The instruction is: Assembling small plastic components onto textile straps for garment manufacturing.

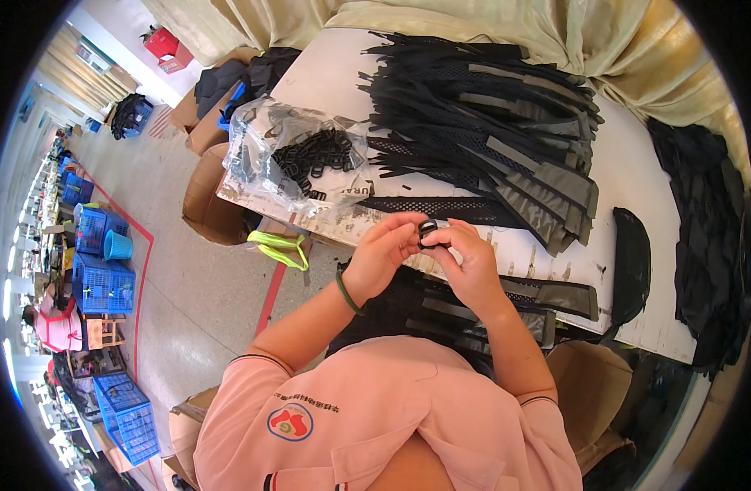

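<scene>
Above the table's front edge, my left hand [385, 250] and my right hand [467, 255] meet, their fingertips pinching a small black plastic buckle [427, 229] between them. A black mesh strap [437, 208] lies flat on the white table just beyond my fingers. To the left, an open clear plastic bag [252, 155] holds a heap of similar black buckles [318, 155]. Behind my hands spreads a large pile of black mesh straps [482, 114] with grey ends. Another strap [547, 296] lies beside my right forearm, at the near edge.
A curved black fabric piece [630, 266] and a dark fabric stack [707, 245] lie on the right. Cardboard boxes [214, 200] stand left of the table [322, 69], near a neon-yellow strap [281, 250]. Blue crates [103, 282] and a person in pink [58, 326] are farther left.
</scene>
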Tool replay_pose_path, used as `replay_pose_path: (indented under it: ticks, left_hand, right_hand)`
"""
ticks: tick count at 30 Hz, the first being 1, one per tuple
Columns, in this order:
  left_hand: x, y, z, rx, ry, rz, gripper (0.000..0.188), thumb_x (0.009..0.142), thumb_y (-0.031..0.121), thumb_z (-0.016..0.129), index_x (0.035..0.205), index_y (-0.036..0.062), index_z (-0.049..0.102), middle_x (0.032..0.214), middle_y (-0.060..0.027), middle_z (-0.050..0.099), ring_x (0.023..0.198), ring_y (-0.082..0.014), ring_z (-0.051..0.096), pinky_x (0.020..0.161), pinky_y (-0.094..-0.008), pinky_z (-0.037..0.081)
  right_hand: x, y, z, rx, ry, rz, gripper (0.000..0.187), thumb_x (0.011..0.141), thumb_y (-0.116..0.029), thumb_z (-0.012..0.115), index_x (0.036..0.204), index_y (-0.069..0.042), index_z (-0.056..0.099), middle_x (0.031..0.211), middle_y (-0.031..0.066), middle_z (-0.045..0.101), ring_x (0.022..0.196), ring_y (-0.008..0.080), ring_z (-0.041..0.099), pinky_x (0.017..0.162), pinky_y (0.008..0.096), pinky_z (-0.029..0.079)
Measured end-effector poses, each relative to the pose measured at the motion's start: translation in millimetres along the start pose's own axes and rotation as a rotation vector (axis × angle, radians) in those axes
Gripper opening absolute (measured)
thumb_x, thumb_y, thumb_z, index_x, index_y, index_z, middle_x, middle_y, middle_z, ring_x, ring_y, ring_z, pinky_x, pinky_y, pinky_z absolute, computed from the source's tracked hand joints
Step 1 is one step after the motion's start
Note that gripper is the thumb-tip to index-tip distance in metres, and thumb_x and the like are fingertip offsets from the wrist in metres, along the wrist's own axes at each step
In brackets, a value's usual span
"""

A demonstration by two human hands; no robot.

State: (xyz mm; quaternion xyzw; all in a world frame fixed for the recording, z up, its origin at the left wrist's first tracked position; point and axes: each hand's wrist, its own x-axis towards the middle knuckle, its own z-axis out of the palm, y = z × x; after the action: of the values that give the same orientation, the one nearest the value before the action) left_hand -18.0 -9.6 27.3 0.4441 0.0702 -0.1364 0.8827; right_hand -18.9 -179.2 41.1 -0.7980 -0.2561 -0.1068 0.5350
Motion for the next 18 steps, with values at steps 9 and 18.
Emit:
replay_pose_path:
  ticks: [9, 18]
  left_hand:
    - [7.4, -10.1, -5.3, 0.119, -0.097, -0.079, 0.005, 0.088, 0.012, 0.060, 0.089, 0.0074, 0.059, 0.076, 0.0023, 0.058, 0.067, -0.0057, 0.055, 0.061, -0.0215, 0.046]
    - [3.6, -11.9, -5.0, 0.108, -0.009, 0.064, 0.008, 0.084, 0.006, 0.065, 0.091, 0.0052, 0.061, 0.086, -0.0017, 0.064, 0.076, -0.0080, 0.059, 0.070, -0.0240, 0.051]
  right_hand:
    - [-6.3, -0.3, 10.1, 0.159, 0.124, -0.060, 0.017, 0.075, 0.007, 0.062, 0.085, -0.006, 0.059, 0.082, 0.0027, 0.057, 0.071, 0.0150, 0.053, 0.071, 0.0253, 0.043]
    - [-9.8, -1.1, 15.5, 0.725, 0.100, 0.600, 0.026, 0.075, 0.006, 0.066, 0.088, -0.007, 0.047, 0.073, -0.0049, 0.048, 0.067, 0.0026, 0.047, 0.063, 0.0171, 0.042]
